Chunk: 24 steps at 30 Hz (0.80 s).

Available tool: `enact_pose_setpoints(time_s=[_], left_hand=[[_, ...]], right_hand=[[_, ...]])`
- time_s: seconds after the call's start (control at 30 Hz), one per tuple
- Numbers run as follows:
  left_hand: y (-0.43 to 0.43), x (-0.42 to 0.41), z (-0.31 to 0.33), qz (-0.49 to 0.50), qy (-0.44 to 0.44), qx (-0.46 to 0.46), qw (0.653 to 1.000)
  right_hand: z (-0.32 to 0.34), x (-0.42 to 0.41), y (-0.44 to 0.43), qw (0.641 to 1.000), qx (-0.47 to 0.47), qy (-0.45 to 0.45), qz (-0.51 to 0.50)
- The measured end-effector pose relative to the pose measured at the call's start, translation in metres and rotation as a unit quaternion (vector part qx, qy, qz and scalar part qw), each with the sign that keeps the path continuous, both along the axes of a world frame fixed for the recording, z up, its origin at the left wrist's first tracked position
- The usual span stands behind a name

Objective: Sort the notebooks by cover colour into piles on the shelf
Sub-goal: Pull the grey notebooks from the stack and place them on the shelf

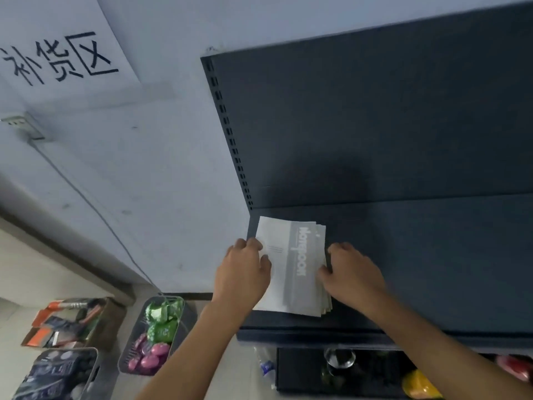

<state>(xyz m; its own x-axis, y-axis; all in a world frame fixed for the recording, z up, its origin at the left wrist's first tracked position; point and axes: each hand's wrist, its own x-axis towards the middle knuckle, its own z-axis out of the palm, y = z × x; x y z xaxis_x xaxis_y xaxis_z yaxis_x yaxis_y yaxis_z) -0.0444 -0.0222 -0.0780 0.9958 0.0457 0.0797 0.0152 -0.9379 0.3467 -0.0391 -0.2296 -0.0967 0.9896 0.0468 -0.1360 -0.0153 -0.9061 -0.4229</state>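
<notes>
Head view, from the left: one paper sign bearing three large hand-drawn characters hangs on the pale wall, with one wall socket below it and a thin cable running down from there towards the floor. On the floor stand three containers: one cardboard box of orange and dark packets, one grey basket of dark packs at the bottom corner, and a second grey basket holding green packets at the back and purple ones in front. Two bare forearms reach up from the lower edge. The left hand has its grip closed on the left edge of the single pile of notebooks, fingers curled over the edge and thumb lying on the top cover. That pile lies flat at the left end of the dark blue shelf, close to the slotted upright; the top cover is white with one grey band of white lettering, and several more white covers fan out beneath it along the right side, too close together to count. The right hand has its grip curled against the pile's right edge, thumb at the top cover. Below the shelf, in shadow, sit one clear glass, one yellow thing and one red thing.
</notes>
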Motion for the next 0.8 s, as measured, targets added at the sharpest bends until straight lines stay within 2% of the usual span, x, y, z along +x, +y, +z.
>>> enact_pose_setpoints(time_s=[0.23,0.37,0.47,0.6,0.8], left_hand=[[0.007,0.029,-0.02,0.036,0.073,-0.008,0.997],[0.015,0.028,-0.032,0.034,0.114,-0.065,0.991],[0.023,0.029,-0.037,0.039,0.139,-0.096,0.985],[0.034,0.031,-0.037,0.064,0.161,-0.128,0.977],[0.043,0.035,-0.037,0.072,0.172,-0.105,0.977]], right_hand=[[-0.017,0.01,0.016,0.997,0.013,0.062,-0.036],[-0.026,0.003,0.035,0.995,-0.096,0.015,-0.027],[-0.029,-0.002,0.045,0.99,-0.143,-0.019,-0.005],[-0.028,-0.004,0.05,0.984,-0.168,-0.053,0.021],[-0.028,-0.01,0.053,0.981,-0.171,-0.073,0.054]])
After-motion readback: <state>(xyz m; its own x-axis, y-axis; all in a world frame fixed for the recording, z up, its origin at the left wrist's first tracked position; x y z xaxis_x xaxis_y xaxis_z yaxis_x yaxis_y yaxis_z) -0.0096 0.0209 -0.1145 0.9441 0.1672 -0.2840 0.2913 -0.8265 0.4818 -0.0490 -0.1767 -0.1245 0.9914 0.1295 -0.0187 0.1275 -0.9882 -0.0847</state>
